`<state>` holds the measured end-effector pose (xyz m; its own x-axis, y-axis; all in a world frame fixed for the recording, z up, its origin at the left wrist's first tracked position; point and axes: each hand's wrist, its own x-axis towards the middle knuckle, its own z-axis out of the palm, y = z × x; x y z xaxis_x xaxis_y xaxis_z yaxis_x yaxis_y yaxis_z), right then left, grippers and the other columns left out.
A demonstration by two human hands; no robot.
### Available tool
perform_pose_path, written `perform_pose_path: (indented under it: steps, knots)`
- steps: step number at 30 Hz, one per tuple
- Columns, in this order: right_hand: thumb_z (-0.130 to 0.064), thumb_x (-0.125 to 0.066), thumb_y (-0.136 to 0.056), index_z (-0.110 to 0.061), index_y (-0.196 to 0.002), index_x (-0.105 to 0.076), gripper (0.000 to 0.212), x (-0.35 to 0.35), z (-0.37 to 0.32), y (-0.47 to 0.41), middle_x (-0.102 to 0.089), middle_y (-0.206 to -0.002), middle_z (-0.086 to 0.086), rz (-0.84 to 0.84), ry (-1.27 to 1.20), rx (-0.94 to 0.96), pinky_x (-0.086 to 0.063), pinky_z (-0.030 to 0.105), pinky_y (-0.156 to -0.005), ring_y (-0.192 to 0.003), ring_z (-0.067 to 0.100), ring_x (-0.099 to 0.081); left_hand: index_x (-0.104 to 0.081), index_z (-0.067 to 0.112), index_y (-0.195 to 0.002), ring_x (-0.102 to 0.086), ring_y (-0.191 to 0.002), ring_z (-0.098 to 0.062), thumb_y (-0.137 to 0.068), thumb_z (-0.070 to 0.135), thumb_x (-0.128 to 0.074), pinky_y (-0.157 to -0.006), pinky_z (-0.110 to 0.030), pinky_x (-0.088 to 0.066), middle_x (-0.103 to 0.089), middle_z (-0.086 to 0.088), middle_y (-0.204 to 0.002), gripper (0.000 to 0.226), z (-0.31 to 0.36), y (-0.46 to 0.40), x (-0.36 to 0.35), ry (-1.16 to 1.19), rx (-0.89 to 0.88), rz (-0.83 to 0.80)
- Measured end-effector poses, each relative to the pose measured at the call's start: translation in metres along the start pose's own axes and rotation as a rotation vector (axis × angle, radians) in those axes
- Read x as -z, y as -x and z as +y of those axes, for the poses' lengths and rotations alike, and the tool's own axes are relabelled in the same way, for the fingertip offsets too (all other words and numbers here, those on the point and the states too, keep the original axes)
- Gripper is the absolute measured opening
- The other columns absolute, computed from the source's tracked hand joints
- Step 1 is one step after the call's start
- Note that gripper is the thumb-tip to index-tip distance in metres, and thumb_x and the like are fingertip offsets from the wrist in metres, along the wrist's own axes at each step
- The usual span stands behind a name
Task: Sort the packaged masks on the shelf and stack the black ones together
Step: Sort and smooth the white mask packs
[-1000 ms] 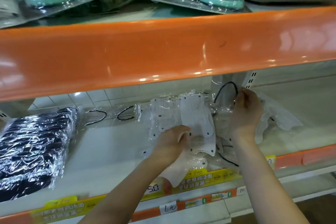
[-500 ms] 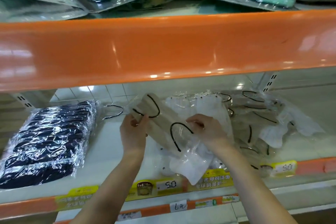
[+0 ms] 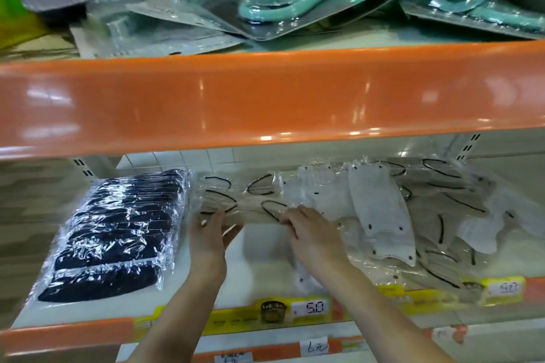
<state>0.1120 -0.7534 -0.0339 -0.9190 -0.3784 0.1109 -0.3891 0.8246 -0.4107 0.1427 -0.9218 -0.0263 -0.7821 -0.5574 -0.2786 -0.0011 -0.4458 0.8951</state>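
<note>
The black masks stack [image 3: 115, 233] lies left of my hands, long axis running front to back, nearest my left hand [image 3: 206, 237]; it and my right hand [image 3: 312, 233] pinch a beige mask pack [image 3: 244, 211]

1. One stack of black masks [image 3: 115, 233].
2. Two hands: left [image 3: 208, 237], right [image 3: 314, 234].
3. Two yellow "5.0" price tags [image 3: 311, 308].
4. White and beige masks [image 3: 380, 215]: too jumbled to count.
</note>
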Motion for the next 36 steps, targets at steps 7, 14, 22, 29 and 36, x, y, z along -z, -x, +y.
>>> perform_pose_path:
  steps: [7,14,22,29,36]
  knots:
    - [-0.003,-0.055,-0.087,-0.011,-0.100,-0.065,0.018,-0.003,-0.010,-0.034,-0.061,-0.096,0.006,0.293,-0.010,0.027,-0.051,0.041,-0.068,-0.096,0.026,-0.056,-0.050,0.010,-0.104,-0.047,-0.091,-0.021,-0.087,-0.005,-0.049,-0.074,-0.022,-0.044,-0.048,-0.011,-0.101,0.022,0.025,-0.038,0.022,-0.461,-0.433,0.103]
    - [-0.003,-0.059,-0.083,-0.014,-0.099,-0.065,0.020,-0.025,-0.014,-0.065,-0.061,-0.098,0.005,0.212,0.140,0.026,-0.054,0.045,-0.062,-0.097,0.027,-0.057,-0.057,0.006,-0.121,-0.048,-0.118,-0.033,-0.084,-0.004,-0.053,-0.101,-0.041,-0.037,-0.055,-0.013,-0.126,0.039,0.016,-0.060,0.033,-1.308,-0.855,-0.294]
    - [-0.002,-0.079,-0.059,-0.018,-0.077,-0.067,0.027,-0.033,-0.032,-0.064,-0.064,-0.076,-0.003,0.295,0.219,0.037,-0.046,0.028,-0.067,-0.073,0.022,-0.065,-0.070,0.008,-0.097,-0.069,-0.089,-0.031,-0.048,-0.007,-0.080,-0.075,-0.042,-0.055,-0.070,-0.012,-0.099,0.053,-0.002,-0.070,0.035,-1.526,-1.018,-0.437]
    - [-0.001,-0.046,-0.085,-0.017,-0.107,-0.063,0.032,-0.031,-0.043,-0.090,-0.061,-0.115,0.001,0.091,0.302,-0.137,-0.037,0.030,-0.084,-0.109,0.024,-0.054,-0.044,0.015,-0.135,-0.046,-0.124,-0.024,-0.099,0.024,-0.038,-0.098,-0.034,-0.033,-0.050,-0.003,-0.136,0.038,-0.007,-0.076,0.038,-1.675,-0.806,-0.482]
    - [-0.007,-0.048,-0.087,-0.015,-0.108,-0.061,0.026,-0.059,-0.032,-0.090,-0.059,-0.117,0.005,0.038,0.293,-0.202,-0.041,0.033,-0.078,-0.105,0.027,-0.058,-0.057,0.019,-0.117,-0.055,-0.108,-0.022,-0.096,0.019,-0.037,-0.082,-0.029,-0.032,-0.060,0.002,-0.121,0.029,-0.002,-0.078,0.046,-1.613,-0.840,-0.483]
